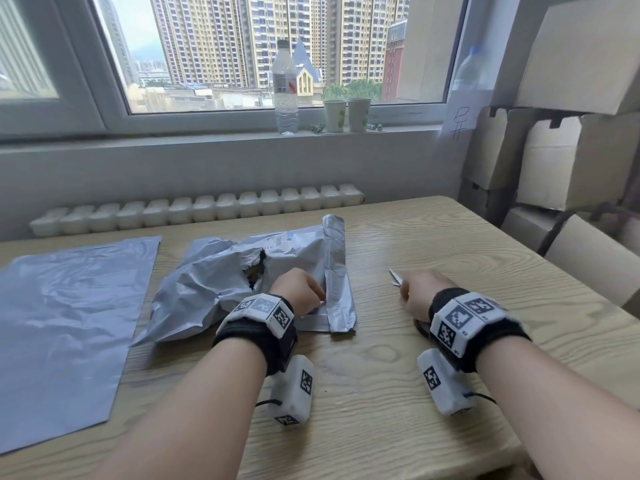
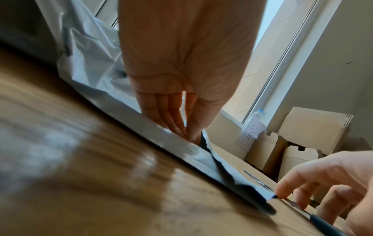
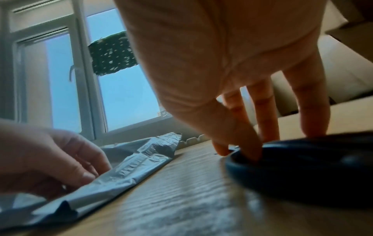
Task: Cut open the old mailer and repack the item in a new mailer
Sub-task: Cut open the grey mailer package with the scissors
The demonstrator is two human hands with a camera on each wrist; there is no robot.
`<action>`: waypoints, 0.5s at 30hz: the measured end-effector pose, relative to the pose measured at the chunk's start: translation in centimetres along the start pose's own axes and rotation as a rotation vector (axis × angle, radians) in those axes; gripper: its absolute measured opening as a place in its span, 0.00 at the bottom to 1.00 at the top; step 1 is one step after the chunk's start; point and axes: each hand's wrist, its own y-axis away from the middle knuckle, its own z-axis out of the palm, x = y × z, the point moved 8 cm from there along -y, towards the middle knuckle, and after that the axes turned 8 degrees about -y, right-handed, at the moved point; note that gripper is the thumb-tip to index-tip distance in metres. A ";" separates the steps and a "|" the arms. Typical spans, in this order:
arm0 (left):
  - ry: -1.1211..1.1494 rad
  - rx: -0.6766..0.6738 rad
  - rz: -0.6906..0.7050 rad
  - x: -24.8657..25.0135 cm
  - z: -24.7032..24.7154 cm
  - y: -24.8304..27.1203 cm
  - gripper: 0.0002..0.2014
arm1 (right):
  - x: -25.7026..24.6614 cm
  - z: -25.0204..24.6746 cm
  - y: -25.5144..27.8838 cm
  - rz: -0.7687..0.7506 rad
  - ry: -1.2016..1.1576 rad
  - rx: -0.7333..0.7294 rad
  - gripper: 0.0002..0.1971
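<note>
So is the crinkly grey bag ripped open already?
Partly: the old mailer has a ragged hole showing something dark inside; its flap end looks uncut.

Pale wood-grain table top [image 1: 433, 237], smooth with a soft sheen that catches the window light. On it a crumpled grey plastic-film mailer [image 1: 214, 275], glossy and creased all over, its torn hole ragged at the edges, a printed paper label stuck near the top. Beside it a flat grey plastic mailer [image 1: 62, 306], the same shiny film but only faintly rippled. The scissors [image 1: 396, 278] show bright bare metal blades; their dark handle loop [image 3: 302, 167] looks like smooth matt plastic. Matt brown cardboard boxes [image 1: 554, 161] at the side; a clear ribbed plastic bottle [image 1: 285, 88] on the sill.
</note>
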 end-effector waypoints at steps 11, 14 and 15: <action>0.033 -0.057 0.035 -0.4 0.6 0.4 0.11 | -1.2 -0.3 1.4 0.022 0.029 -0.011 0.12; 0.045 -0.056 0.030 -0.5 0.6 0.5 0.13 | -1.6 -0.4 1.6 0.024 0.051 -0.003 0.14; 0.049 -0.057 0.032 -0.5 0.6 0.5 0.12 | -1.8 -0.5 1.8 0.026 0.060 0.008 0.14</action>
